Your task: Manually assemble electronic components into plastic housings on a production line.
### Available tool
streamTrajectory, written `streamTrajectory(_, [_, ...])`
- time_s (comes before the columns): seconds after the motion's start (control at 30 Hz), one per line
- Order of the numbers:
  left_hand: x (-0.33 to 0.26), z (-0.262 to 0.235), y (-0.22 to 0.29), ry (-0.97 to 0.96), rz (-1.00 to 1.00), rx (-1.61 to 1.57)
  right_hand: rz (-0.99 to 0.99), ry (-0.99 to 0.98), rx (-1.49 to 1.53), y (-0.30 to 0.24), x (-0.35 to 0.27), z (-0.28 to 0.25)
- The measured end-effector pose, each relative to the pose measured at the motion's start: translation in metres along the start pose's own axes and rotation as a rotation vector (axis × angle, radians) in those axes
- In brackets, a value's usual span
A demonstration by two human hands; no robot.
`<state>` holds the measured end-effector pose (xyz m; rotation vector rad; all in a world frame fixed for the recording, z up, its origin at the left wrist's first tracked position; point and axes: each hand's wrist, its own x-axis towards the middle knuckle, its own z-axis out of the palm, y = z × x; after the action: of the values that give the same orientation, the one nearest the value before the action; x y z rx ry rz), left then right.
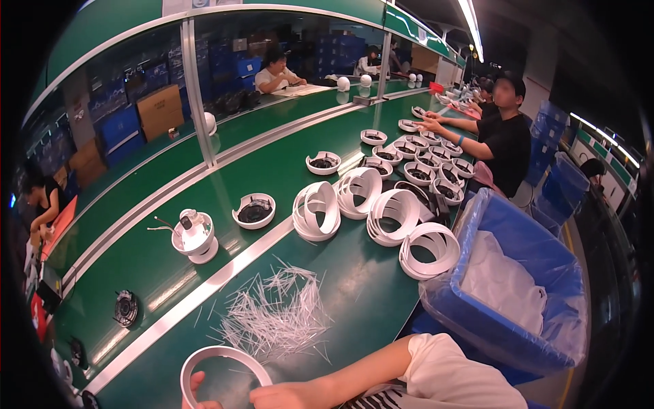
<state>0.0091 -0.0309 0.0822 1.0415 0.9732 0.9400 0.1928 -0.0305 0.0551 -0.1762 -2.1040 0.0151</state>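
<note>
A white plastic ring (216,352) stands at the lower edge of the view, held between my two hands. My left hand (195,394) has its fingers curled round the ring's left side; part of that hand is cut off by the picture's edge. On the other side, my right hand (291,395) closes on the ring's lower right with bent fingers. Just beyond them a loose heap of thin white strips (276,317) lies on the green bench (344,283). Several stacks of white rings (317,211) stand farther back to the right.
A blue bin (507,225) with a clear liner and white bags stands at right. On the conveyor belt (167,273) are a white camera-like unit (194,235), a white bowl-shaped housing (254,210) and a dark round part (125,308). A co-worker (505,129) handles similar housings.
</note>
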Motion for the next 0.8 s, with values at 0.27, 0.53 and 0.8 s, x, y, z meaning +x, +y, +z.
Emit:
streamTrajectory(0.27, [0.021, -0.006, 0.027, -0.152, -0.269, -0.321, 0.034, 0.046, -0.139, 0.029, -0.023, -0.02])
streamTrajectory(0.53, [0.161, -0.172, 0.018, 0.346, 0.472, 1.307, 0.105, 0.105, -0.152, 0.038, -0.058, -0.018])
streamTrajectory(0.8, [0.242, -0.366, 0.006, 0.891, 0.08, 1.545, 0.172, 0.087, -0.093, 0.046, -0.063, -0.02])
